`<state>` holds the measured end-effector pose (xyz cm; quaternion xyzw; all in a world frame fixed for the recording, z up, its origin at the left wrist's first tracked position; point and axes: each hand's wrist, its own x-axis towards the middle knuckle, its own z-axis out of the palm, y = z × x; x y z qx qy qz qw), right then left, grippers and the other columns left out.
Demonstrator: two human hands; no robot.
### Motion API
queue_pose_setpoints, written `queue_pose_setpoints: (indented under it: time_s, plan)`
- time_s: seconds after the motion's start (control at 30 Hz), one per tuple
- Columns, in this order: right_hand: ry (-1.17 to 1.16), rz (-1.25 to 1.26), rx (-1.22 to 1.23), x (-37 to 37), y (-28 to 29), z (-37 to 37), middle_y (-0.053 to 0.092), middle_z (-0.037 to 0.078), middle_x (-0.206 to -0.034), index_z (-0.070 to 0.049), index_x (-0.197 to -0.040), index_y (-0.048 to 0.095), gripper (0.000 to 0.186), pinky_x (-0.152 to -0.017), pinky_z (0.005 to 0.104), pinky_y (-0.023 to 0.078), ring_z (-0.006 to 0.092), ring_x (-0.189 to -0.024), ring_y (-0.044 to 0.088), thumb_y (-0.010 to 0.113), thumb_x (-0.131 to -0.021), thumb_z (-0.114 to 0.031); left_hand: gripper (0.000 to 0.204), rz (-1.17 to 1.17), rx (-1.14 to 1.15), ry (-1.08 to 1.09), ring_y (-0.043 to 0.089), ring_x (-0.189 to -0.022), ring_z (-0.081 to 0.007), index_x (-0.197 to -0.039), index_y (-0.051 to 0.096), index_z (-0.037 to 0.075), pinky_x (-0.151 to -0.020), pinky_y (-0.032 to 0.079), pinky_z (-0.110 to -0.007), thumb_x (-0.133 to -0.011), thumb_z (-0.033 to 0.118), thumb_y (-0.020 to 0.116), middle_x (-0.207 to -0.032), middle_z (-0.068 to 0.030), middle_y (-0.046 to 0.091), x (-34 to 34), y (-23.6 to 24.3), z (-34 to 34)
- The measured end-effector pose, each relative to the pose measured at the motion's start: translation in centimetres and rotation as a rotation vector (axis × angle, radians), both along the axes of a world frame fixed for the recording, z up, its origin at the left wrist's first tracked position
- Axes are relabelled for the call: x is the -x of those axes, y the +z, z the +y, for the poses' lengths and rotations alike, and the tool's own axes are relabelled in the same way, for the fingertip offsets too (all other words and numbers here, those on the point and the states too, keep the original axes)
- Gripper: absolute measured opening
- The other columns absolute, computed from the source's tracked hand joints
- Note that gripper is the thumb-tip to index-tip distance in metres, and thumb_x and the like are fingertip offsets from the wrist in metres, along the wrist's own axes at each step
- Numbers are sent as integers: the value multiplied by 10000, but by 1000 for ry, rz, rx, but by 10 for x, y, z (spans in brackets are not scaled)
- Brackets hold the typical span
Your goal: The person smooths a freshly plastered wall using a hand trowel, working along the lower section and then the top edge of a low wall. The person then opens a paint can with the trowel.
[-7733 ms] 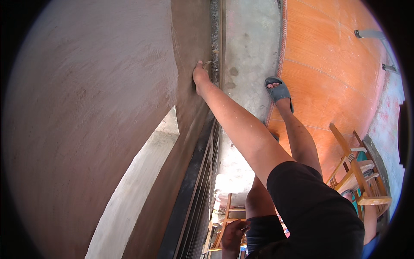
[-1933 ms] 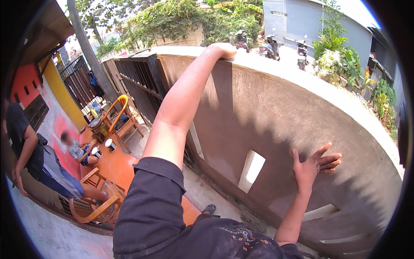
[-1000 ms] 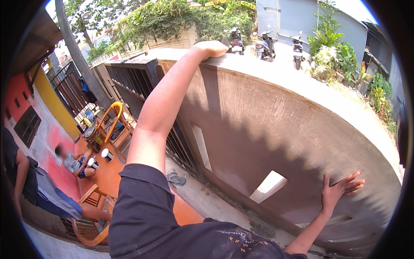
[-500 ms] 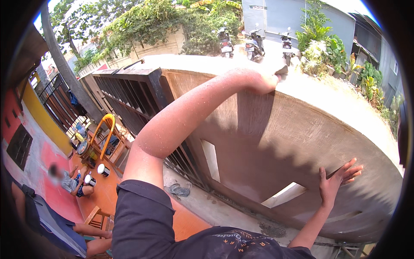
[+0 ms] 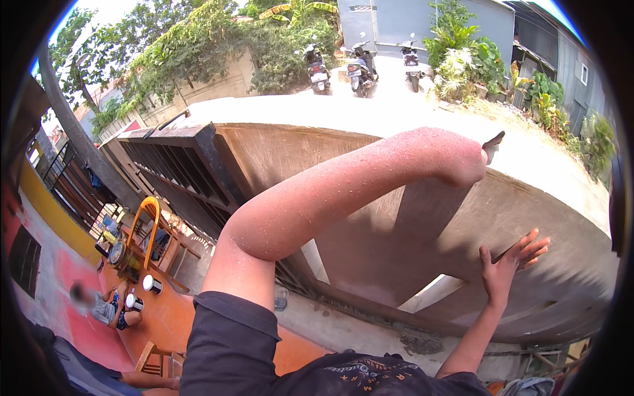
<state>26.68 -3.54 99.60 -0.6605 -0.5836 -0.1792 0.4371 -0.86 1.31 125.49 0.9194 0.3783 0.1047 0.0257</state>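
Observation:
My left hand [image 5: 467,165] is at the top edge of the plastered wall [image 5: 356,257], fingers closed on a thin, dark, flat tool [image 5: 495,140] that juts above the pale coping; most of its fingers are hidden behind the hand. The forearm crosses the view, speckled with droplets or flecks. My right hand [image 5: 508,264] lies against the shaded face of the wall farther down, fingers spread and holding nothing. Narrow slot openings [image 5: 432,290] pierce the wall below both hands.
A black metal gate [image 5: 168,171] adjoins the wall. Below left, a person [image 5: 109,307] sits on orange tiles by white-topped containers [image 5: 152,284] and a wooden chair [image 5: 155,241]; another person [image 5: 72,369] is partly visible nearer. Beyond the wall stand parked motorbikes [image 5: 360,72] and plants [image 5: 479,66].
My left hand has moved rightward along the wall's top with the dark tool, its elbow more bent. My right hand stays spread against the wall. Earlier the view faced down along the wall.

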Motion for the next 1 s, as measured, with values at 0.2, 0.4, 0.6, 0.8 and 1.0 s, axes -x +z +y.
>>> queue_pose_setpoints:
  time_s: [0.2, 0.4, 0.6, 0.8, 1.0]
  plan:
    - [60, -42, 76, -18, -2, -1, -294, 332, -1613, -125, -1635, -82, 1369, -1155, 690, -137, 489, -1493, -309, 718, -743, -787, 616, 76, 253, 708, 617, -1252, -285, -1356, 631, 35, -1120, 415, -406, -1080, 451, 271, -1341, -164, 663, 109, 17, 39]
    - [158, -12, 125, -23, -1, -11, -326, 428, -1539, -114, -1624, -90, 1374, -1099, 749, -147, 572, -1416, -379, 757, -745, -744, 521, 98, -26, 268, 676, -1040, -413, -1202, 663, -9, -950, 510, -488, -1035, 386, 368, -1131, -272, 700, -105, -15, 15]
    - [505, 4, 14, -171, 20, -62, -164, 263, -1683, -128, -1657, 96, 1099, -1220, 646, 23, 492, -1539, -178, 730, -867, -553, 630, -26, 44, 216, 670, -1076, -405, -1209, 665, -34, -991, 497, -462, -1067, 427, 261, -1183, -252, 694, -264, -12, -16]
    - [90, 291, -109, -379, -15, -50, -192, 279, -1671, -77, -1636, -94, 1174, -1209, 633, -90, 489, -1537, -184, 640, -916, -643, 620, 27, 148, 546, 588, -1294, -328, -1350, 599, -11, -1118, 427, -440, -1065, 447, 293, -1396, -192, 617, -342, 6, -9]
    - [-12, 120, -20, -419, -56, -26, -308, 333, -1605, -95, -1606, -210, 1221, -1194, 636, -117, 521, -1501, -259, 625, -918, -660, 476, -3, 34, 123, 644, -1205, -364, -1299, 662, 21, -1046, 491, -470, -989, 261, 393, -1339, -191, 653, -569, -23, -32]
